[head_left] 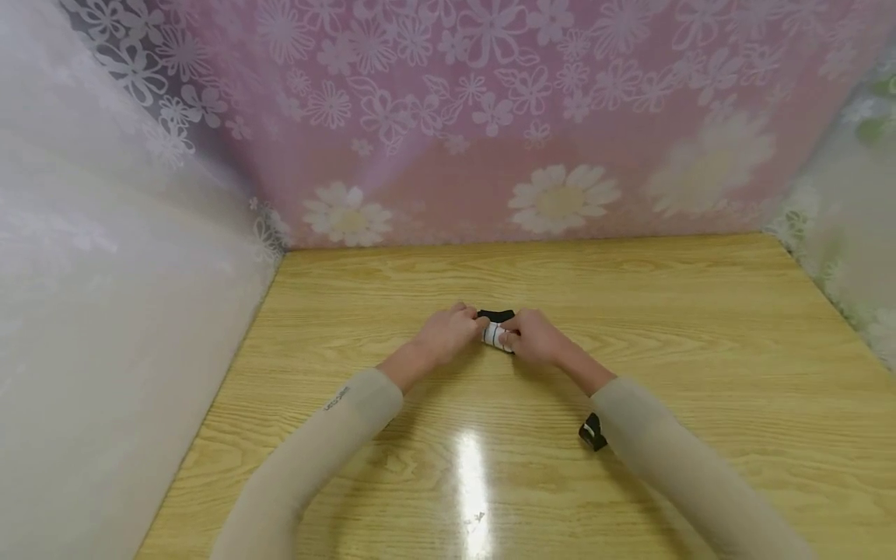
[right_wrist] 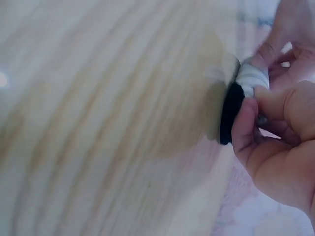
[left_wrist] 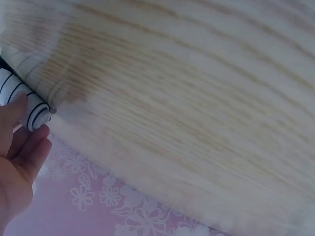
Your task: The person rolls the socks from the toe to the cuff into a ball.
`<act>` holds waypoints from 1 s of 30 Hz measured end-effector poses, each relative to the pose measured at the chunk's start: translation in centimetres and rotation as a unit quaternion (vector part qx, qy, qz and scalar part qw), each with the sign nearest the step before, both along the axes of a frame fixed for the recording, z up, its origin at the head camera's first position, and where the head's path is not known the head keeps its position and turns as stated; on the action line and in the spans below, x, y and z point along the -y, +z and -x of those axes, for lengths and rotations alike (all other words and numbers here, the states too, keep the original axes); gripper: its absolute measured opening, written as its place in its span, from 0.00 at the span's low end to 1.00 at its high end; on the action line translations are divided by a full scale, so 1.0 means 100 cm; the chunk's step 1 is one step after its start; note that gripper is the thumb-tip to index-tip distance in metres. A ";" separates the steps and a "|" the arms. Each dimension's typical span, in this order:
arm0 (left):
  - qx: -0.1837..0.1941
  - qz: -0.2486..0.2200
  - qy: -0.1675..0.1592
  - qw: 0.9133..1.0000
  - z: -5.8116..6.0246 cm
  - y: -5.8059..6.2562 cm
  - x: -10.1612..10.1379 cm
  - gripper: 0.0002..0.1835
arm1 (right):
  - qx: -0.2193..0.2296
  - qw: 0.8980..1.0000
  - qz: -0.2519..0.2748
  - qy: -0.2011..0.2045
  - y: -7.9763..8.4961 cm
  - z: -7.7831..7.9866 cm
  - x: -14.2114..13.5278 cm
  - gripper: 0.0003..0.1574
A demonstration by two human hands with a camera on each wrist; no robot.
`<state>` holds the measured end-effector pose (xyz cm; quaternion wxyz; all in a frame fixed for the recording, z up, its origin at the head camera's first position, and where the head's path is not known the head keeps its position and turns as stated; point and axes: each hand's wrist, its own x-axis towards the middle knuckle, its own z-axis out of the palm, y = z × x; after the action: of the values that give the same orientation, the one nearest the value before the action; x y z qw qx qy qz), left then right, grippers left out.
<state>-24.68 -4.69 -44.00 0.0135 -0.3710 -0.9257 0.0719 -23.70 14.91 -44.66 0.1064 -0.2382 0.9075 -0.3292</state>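
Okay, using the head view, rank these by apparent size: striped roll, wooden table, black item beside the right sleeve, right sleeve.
1. Wooden table
2. Right sleeve
Too close to rank: striped roll and black item look alike, and the striped roll is partly covered.

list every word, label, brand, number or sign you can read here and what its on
Nothing can be read with certainty.
Left sleeve: dark lettering near the cuff, too small and blurred to read.
Striped roll: stripes, no lettering visible.
Small dark item by the right sleeve: pale mark, too small to read.
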 end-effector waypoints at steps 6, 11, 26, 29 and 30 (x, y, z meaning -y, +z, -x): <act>-0.013 0.032 -0.025 0.999 0.003 -0.003 -0.004 0.12 | -0.105 0.992 -0.075 -0.014 -0.004 -0.013 -0.001 0.09; 0.003 0.030 -0.013 0.999 0.010 -0.001 -0.006 0.11 | -0.338 0.906 -0.247 0.059 -0.007 -0.030 0.004 0.16; 0.060 -0.020 0.009 0.998 0.013 0.003 -0.001 0.12 | -0.241 0.951 -0.189 0.036 -0.010 -0.021 0.003 0.15; 0.063 -0.021 0.006 0.998 0.014 0.004 -0.002 0.12 | -0.247 0.935 -0.249 0.051 -0.007 -0.020 0.008 0.14; 0.062 -0.024 0.006 0.998 0.015 0.004 -0.002 0.12 | -0.244 0.932 -0.261 0.056 -0.006 -0.019 0.008 0.13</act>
<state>-26.13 -4.49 -43.63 -0.0356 -0.3688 -0.9285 0.0261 -21.82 14.06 -45.24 -0.0419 -0.3251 0.9447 -0.0063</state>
